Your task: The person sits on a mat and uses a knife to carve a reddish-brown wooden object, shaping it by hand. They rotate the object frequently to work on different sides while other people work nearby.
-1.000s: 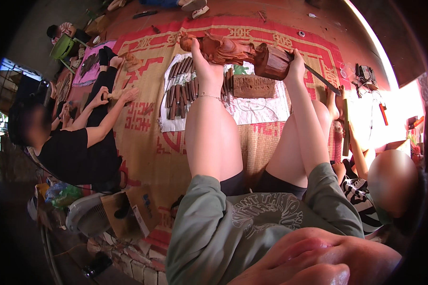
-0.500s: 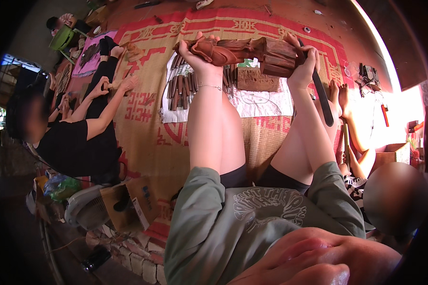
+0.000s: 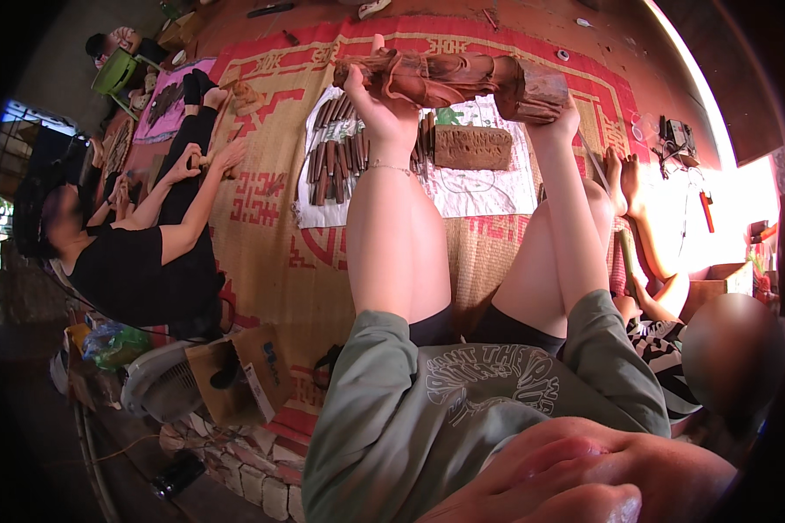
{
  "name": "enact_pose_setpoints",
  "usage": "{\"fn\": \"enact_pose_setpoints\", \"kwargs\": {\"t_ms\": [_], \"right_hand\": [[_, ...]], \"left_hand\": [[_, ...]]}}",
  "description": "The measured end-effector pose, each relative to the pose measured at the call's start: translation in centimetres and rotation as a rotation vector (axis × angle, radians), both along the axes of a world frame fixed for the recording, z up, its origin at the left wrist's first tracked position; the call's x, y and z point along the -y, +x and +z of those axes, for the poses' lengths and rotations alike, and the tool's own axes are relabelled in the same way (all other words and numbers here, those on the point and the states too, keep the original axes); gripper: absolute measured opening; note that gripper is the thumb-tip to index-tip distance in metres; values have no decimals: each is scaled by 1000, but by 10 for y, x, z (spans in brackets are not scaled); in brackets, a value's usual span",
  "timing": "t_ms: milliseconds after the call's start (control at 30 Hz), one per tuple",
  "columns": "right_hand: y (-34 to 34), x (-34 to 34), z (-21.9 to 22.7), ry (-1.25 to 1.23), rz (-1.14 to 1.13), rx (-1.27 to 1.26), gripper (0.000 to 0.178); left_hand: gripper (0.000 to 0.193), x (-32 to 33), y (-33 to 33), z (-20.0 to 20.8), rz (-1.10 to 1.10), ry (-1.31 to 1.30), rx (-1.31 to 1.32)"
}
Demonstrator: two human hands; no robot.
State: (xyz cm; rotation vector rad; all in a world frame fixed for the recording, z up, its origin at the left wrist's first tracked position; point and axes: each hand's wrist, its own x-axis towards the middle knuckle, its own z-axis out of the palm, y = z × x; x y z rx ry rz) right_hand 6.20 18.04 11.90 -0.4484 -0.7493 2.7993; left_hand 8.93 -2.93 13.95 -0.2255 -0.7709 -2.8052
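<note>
A reddish-brown wood carving [image 3: 449, 78] lies sideways, raised over the mat, with folds like draped cloth and a blocky base at its right end. My left hand [image 3: 384, 109] is wrapped around its left end, thumb on the near side. At the base, my right hand [image 3: 560, 126] grips from below and behind; its fingers are mostly hidden. A thin dark strip [image 3: 596, 163] slants down beside that hand, perhaps a flat tool seen edge-on. Under the carving, several wooden-handled carving tools [image 3: 336, 161] lie in rows on a white sheet [image 3: 488, 196], beside a rough brown block [image 3: 473, 146].
A red-and-tan woven mat [image 3: 262, 218] spreads under me. On the left a person in black [image 3: 139, 261] works with both hands. Another person [image 3: 663, 349] sits close on my right. A cardboard box [image 3: 240, 375] and a fan [image 3: 161, 379] stand at lower left.
The carving has risen a little away from me and rolled, showing another side of it. The long dark flat tool by my right hand has turned and now shows only as a thin strip.
</note>
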Motion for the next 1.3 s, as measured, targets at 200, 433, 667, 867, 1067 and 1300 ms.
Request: {"fn": "enact_pose_setpoints", "kwargs": {"t_ms": [200, 433, 667, 867, 1067, 1300], "right_hand": [[-23, -24, -12, -75, -24, -178, 27], [-17, -15, 4, 8, -3, -202, 55], [-18, -29, -4, -76, 13, -244, 29], [-4, -23, 20, -28, -44, -153, 54], [-1, -18, 17, -73, -83, -96, 50], [2, -9, -6, -104, 31, -178, 26]], "left_hand": [[59, 2, -2, -4, -114, 149, 85], [54, -3, 1, 0, -227, 27, 201], [47, -4, 3, 7, -325, -60, 125], [53, -6, 8, 5, -255, -356, -24], [49, -39, 2, -9, -44, -81, -70], [54, -58, -16, -26, 38, 95, 212]]}}
